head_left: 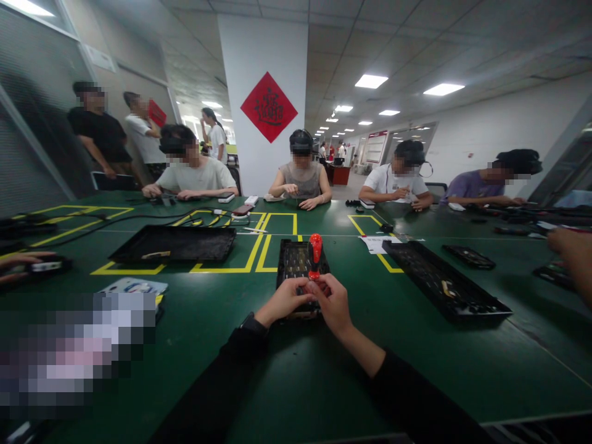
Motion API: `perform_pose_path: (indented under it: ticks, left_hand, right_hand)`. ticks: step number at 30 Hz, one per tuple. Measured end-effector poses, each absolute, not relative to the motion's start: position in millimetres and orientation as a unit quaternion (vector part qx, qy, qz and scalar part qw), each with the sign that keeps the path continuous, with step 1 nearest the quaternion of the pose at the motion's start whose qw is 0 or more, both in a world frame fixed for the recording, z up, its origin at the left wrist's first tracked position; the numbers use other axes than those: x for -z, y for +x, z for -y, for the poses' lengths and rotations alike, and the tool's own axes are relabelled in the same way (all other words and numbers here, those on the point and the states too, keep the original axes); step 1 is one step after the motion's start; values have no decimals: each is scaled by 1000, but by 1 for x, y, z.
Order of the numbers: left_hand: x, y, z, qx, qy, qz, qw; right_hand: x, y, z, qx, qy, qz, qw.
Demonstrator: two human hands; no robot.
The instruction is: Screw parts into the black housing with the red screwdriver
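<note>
A red-handled screwdriver (315,250) stands upright over a black rectangular part (293,256) on the green table. My left hand (287,300) and my right hand (333,302) meet at the lower end of the screwdriver, fingertips pinched together around it. The tool's tip and whatever lies beneath the fingers are hidden. The black part extends beyond my hands, with rows of small light marks on its surface.
A black tray (176,246) lies to the left and a long black tray (444,280) to the right, each holding a small tan piece. A paper sheet (374,245) touches the right tray. Several people sit across the table (296,382).
</note>
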State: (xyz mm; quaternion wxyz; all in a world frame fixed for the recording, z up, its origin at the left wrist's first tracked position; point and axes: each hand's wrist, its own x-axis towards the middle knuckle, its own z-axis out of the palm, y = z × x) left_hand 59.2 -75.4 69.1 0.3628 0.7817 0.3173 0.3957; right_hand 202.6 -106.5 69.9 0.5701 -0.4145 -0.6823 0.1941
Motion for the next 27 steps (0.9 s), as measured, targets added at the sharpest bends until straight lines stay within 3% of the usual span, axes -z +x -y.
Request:
perform_pose_path:
  ticks: [27]
  left_hand:
    - [-72,57,76,-353,797,-312,378]
  right_hand:
    - [-67,204,104,-240,-413,668,571]
